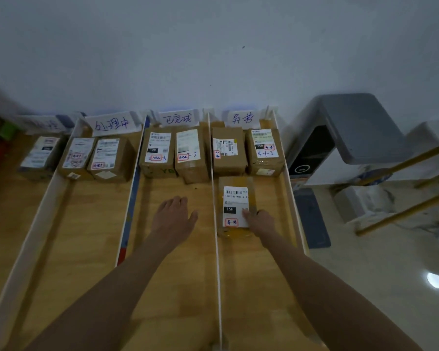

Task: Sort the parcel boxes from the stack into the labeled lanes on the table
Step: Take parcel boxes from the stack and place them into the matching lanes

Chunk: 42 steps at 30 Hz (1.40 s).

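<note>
A wooden table is split by white dividers into lanes, each with a handwritten paper sign at the far end. In the rightmost lane a flat brown parcel with a white shipping label lies behind two boxes. My right hand rests on the parcel's near right corner, fingers on the label. My left hand hovers flat and empty over the bare wood of the third lane, where two boxes stand at the far end. The second lane holds two boxes; the leftmost holds one box.
A white wall rises behind the table. Right of the table stand a grey and black machine and a white rack with yellow bars. A dark mat lies on the shiny floor. Red and green items sit at the far left.
</note>
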Motion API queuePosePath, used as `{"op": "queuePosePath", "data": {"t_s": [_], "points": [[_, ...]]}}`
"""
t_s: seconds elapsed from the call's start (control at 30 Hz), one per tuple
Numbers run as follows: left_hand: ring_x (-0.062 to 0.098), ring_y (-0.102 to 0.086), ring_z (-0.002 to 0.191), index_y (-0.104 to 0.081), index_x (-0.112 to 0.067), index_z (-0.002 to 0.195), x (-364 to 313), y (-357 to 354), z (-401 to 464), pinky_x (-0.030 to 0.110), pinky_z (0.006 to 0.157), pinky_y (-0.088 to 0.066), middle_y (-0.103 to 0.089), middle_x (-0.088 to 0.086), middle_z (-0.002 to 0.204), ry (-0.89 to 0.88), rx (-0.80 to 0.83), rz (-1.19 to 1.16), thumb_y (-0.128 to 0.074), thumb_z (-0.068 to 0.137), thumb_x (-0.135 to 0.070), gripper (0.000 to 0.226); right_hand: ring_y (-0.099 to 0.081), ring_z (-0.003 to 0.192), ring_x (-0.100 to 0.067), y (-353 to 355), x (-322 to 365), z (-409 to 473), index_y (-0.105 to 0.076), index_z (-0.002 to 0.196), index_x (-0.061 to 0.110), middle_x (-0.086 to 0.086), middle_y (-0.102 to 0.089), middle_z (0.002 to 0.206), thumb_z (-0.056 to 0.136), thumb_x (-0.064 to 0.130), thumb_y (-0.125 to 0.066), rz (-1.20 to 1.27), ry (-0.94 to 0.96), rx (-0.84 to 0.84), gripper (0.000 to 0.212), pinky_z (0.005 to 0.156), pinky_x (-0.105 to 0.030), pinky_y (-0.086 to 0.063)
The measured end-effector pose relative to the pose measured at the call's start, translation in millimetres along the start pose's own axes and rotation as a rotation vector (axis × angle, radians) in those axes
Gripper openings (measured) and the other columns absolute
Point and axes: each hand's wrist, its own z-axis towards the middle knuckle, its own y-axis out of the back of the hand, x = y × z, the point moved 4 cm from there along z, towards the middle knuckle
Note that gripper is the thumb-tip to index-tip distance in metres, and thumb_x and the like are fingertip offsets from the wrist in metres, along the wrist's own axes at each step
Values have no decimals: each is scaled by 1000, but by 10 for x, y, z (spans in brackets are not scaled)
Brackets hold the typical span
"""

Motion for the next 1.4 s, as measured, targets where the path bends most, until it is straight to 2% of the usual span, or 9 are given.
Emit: {"op": "queuePosePath", "data": {"t_s": [0.1,0.27,0.4,0.57,0.73,0.87,1.0,1.17,1.4], "points": [[23,-46,129,-41,-11,142,16,-30,24,36,110,-34,-49,7,139,11,5,4,-34,102,-48,55,-58,89,-21,-70,-17,100,-58,115,0,-14,-65,112,98,39,-56,42,-14,10,42,72,-31,-49],[23,-48,127,-41,-11,142,17,-49,44,36,110,-35,-51,8,138,14,-1,23,-34,102,-47,55,-61,97,-25,-147,34,267,-54,120,1,-13,-62,115,96,44,-57,46,-51,25,49,79,-37,-55],[23,-46,129,-40,-10,144,14,-77,39,36,112,-33,-49,8,141,19,10,18,-34,102,-47,56,-58,89,-24,-179,84,390,-56,119,0,-14,-64,115,94,46,-59,30,-35,48,53,61,-30,-46],[24,-44,130,-39,-10,145,72,-13,15,36,112,-31,-48,8,142,29,4,17,-35,102,-47,56,-61,106,-31,-125,192,388,-51,125,-1,-14,-61,119,94,47,-55,-11,-19,49,58,87,-40,-54],[25,-43,132,-42,-13,143,290,304,-92,39,111,-31,-48,7,142,63,-27,4,-35,102,-47,54,-59,110,-30,36,720,-7,-46,130,5,-14,-58,124,99,44,-46,-239,263,-116,50,83,-39,-52],[25,-44,132,-42,-15,141,664,676,-356,41,112,-32,-49,7,142,112,-123,12,-33,101,-48,53,-43,128,-32,-93,1321,-626,-40,139,7,-14,-46,139,103,39,-38,-537,576,-207,49,103,-45,-42],[25,-41,135,-39,-15,144,1203,1055,-826,40,114,-28,-47,8,145,174,-223,18,-33,101,-46,54,-34,138,-27,-487,1789,-1299,-39,143,11,-9,-42,146,103,42,-36,-631,815,-222,51,113,-41,-31],[26,-41,135,-40,-14,145,2092,1256,-1621,40,113,-28,-46,8,146,298,-288,-16,-37,100,-47,55,-25,145,-28,-1192,2090,-2072,-34,148,11,-9,-35,153,103,47,-30,-714,958,-156,57,119,-45,-23],[25,-41,135,-39,-13,145,3185,1285,-2828,40,113,-28,-47,7,145,446,-312,15,-32,102,-48,56,-32,141,-27,-2267,2340,-3168,-38,146,12,-7,-40,150,102,47,-30,-765,1117,-130,57,117,-44,-26]]}}
